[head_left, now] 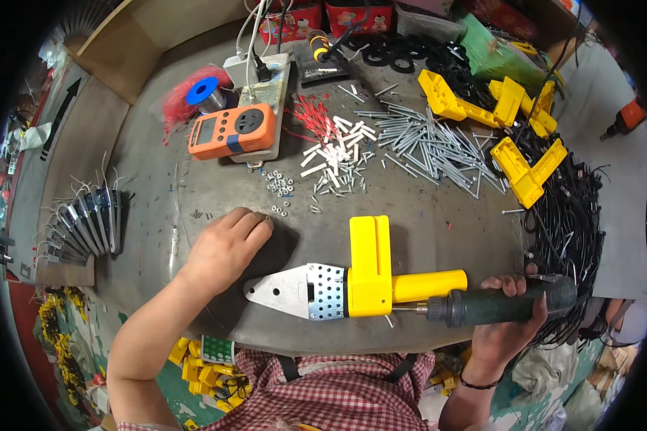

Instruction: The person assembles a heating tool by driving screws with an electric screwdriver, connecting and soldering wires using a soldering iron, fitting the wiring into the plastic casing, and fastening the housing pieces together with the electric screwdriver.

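Grey counter [424, 230], near edge: 1 yellow-bodied tool [370, 276] with a perforated metal plate is laid flat. A dark green screwdriver [507, 303] is gripped by the right hand [507, 316], fingers wrapped around its handle, tip set against the yellow body. Small nuts [279, 187] are touched by the left hand [226, 244], fingers bunched narrow. Behind: long screws [431, 144], white sleeves [334, 154], orange meter [231, 129], yellow housings [528, 169], black cables [575, 208].
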`<state>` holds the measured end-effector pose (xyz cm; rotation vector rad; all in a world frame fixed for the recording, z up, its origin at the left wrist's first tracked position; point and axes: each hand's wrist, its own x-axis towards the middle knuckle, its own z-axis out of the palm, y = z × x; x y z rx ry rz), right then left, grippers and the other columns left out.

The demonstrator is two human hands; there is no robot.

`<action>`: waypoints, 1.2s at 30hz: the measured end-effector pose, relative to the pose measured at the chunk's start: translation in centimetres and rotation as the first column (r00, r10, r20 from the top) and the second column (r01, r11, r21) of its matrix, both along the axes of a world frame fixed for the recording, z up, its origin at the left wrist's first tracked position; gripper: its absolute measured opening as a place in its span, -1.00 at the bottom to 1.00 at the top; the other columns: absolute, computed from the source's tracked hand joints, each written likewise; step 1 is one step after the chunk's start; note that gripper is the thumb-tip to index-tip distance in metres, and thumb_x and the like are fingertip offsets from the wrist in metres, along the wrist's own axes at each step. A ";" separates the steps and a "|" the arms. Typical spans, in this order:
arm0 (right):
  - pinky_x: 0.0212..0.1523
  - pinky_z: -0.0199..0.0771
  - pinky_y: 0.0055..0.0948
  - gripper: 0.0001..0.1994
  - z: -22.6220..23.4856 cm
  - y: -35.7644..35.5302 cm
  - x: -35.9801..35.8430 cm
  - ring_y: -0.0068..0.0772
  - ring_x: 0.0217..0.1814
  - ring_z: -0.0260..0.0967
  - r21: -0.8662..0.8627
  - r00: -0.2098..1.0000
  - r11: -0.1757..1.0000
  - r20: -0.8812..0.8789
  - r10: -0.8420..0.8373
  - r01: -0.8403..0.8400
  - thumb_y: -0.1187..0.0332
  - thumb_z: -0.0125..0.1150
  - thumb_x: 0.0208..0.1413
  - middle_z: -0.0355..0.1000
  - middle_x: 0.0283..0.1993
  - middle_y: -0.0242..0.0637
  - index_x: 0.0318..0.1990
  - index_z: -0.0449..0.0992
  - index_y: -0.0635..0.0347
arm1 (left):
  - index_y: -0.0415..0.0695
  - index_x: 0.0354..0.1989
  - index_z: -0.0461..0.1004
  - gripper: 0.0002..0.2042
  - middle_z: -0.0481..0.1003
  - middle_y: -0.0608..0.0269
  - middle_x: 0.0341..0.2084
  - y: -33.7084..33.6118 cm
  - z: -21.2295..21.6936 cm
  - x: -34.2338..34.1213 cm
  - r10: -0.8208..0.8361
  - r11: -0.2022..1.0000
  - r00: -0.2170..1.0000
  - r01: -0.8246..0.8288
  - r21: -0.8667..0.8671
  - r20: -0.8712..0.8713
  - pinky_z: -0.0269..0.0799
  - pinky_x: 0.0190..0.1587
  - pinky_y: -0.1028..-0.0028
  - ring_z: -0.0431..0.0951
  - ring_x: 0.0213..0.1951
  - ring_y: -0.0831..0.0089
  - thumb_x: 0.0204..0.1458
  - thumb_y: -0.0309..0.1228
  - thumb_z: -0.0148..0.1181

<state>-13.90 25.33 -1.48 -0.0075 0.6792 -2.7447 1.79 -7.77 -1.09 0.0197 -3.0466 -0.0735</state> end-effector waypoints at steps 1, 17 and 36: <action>-0.02 0.12 -0.34 -0.60 0.1 -0.1 0.0 -0.46 -0.26 0.16 0.005 1.000 1.000 0.002 -0.004 0.004 0.23 -0.01 0.08 0.20 -0.37 -0.36 0.05 0.17 0.16 | -0.15 -0.30 0.35 -0.77 0.43 0.22 -0.31 0.0 0.0 0.1 -0.014 1.000 1.000 0.014 -0.022 -0.016 0.40 -0.20 0.37 0.43 -0.21 0.24 -0.23 -0.53 0.05; -0.01 0.11 -0.30 -0.64 -0.1 -0.2 -0.3 -0.43 -0.28 0.17 -0.070 0.998 0.997 0.059 0.017 -0.012 0.26 0.03 0.05 0.21 -0.40 -0.35 -0.01 0.21 0.18 | -0.09 -0.46 0.29 -0.77 0.55 0.32 -0.42 11.6 -2.5 1.8 0.379 0.607 0.897 -0.056 0.792 -0.227 0.11 -0.05 0.29 0.46 -0.30 0.39 -0.31 -0.60 0.17; -0.03 0.20 -0.34 -0.67 0.0 -1.5 1.2 -0.46 -0.29 0.22 -0.103 1.000 0.995 0.019 0.001 0.001 0.26 0.05 0.03 0.22 -0.41 -0.40 -0.07 0.22 0.13 | -0.16 -0.42 0.36 -0.73 0.34 0.16 -0.45 11.4 -2.3 2.1 0.218 0.819 0.942 -0.036 0.573 -0.253 0.14 -0.17 0.20 0.30 -0.31 0.14 -0.44 -0.59 0.12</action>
